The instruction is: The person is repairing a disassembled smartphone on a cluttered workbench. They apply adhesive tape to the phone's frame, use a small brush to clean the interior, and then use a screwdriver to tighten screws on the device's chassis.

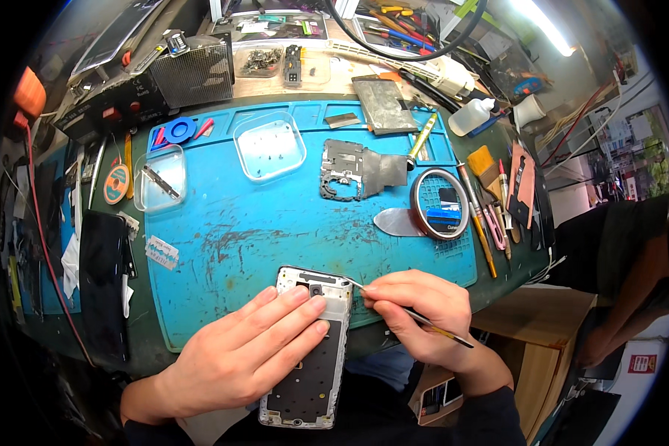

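An opened phone (301,386), its dark inner plate and pale frame showing, lies lengthwise at the bottom centre, over the blue mat's (212,260) front edge. My left hand (241,349) lies across its upper left half, fingers together and gripping it, thumb hidden. My right hand (431,316) holds a slim metal pick (442,331), whose tip is at the phone's top right corner. Farther back on the mat are a clear box with small screws (269,145), a dark removed phone part (342,169) and a round reel of tape (438,204).
A black-cased device (119,104) stands back left. A clear box with a strip (160,178) and a dark phone (102,282) are at left. Brushes and tools (490,201), a white bottle (470,117) are at right. Another person's arm (624,297) is at far right.
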Action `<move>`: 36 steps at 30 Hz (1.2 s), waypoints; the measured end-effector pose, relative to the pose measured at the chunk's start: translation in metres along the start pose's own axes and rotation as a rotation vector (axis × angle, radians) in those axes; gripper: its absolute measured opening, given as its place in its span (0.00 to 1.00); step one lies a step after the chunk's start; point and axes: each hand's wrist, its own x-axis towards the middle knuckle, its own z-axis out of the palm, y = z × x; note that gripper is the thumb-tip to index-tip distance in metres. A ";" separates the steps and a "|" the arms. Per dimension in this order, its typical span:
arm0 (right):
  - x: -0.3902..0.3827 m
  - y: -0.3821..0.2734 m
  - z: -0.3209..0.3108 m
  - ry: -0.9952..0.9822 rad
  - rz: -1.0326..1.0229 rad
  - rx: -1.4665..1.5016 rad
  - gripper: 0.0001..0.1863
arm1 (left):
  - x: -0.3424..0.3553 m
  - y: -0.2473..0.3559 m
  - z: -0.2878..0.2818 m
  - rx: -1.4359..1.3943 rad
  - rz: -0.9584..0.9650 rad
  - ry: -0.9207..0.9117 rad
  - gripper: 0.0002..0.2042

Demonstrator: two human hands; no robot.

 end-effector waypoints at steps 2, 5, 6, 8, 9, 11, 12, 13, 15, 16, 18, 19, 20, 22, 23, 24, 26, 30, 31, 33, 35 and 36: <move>0.000 -0.001 0.000 -0.002 0.010 0.004 0.10 | -0.001 -0.001 0.001 0.017 0.010 -0.006 0.20; -0.005 -0.002 -0.004 -0.005 0.063 0.017 0.10 | -0.003 -0.002 0.000 0.015 0.010 -0.005 0.20; -0.003 -0.002 -0.002 -0.005 0.057 0.025 0.10 | -0.002 -0.001 0.000 0.010 0.011 -0.006 0.21; 0.001 -0.001 -0.001 -0.014 0.038 0.025 0.10 | 0.000 0.000 0.000 -0.005 0.001 0.005 0.20; 0.003 -0.001 -0.001 -0.023 0.025 0.017 0.10 | 0.000 0.002 0.001 -0.014 -0.011 0.016 0.20; 0.003 -0.002 -0.003 -0.031 0.033 0.011 0.10 | -0.001 0.001 0.001 -0.013 -0.008 0.022 0.21; 0.001 -0.003 -0.005 -0.031 0.053 0.014 0.10 | -0.002 -0.001 0.001 -0.003 0.007 0.017 0.21; 0.000 -0.004 -0.006 -0.031 0.073 0.016 0.10 | -0.003 -0.002 0.001 0.009 0.022 0.013 0.22; 0.009 -0.002 -0.002 -0.040 0.029 0.030 0.09 | -0.002 -0.002 0.001 0.015 0.019 0.009 0.22; 0.012 -0.003 0.000 -0.043 0.008 0.038 0.09 | -0.002 -0.001 0.002 0.017 0.018 0.007 0.22; 0.009 -0.006 -0.006 -0.056 0.036 0.006 0.08 | -0.003 -0.002 0.001 -0.005 0.009 0.011 0.22; 0.008 -0.008 -0.007 -0.061 0.050 -0.010 0.08 | -0.003 -0.002 0.001 -0.016 0.004 0.012 0.22; 0.008 -0.007 -0.007 -0.060 0.056 0.006 0.08 | -0.002 0.000 0.001 -0.021 -0.006 0.019 0.21; 0.012 -0.004 -0.006 -0.057 0.069 0.040 0.07 | 0.001 0.003 0.000 -0.030 -0.025 0.031 0.20; 0.018 -0.004 -0.001 -0.054 0.034 0.057 0.07 | 0.000 0.003 0.000 -0.026 -0.025 0.034 0.20; 0.016 -0.004 -0.001 -0.057 0.034 0.052 0.07 | 0.000 0.003 0.001 -0.021 -0.025 0.036 0.20; 0.014 -0.004 -0.003 -0.068 0.028 0.042 0.07 | -0.002 0.001 0.002 -0.007 -0.014 0.035 0.21; 0.014 -0.003 -0.006 -0.062 0.040 0.051 0.07 | -0.002 -0.001 0.003 0.026 0.013 0.019 0.22; 0.017 -0.003 -0.001 -0.061 0.023 0.056 0.07 | -0.001 -0.001 0.003 0.033 0.015 0.016 0.22; 0.016 -0.004 -0.005 -0.075 0.021 0.035 0.07 | -0.003 -0.001 0.004 0.028 0.013 0.025 0.22; 0.008 -0.003 -0.010 -0.071 0.073 0.052 0.08 | -0.004 -0.001 0.004 0.023 0.012 0.030 0.21; 0.011 -0.002 -0.008 -0.072 0.033 0.040 0.08 | -0.003 -0.001 0.004 0.020 0.012 0.029 0.21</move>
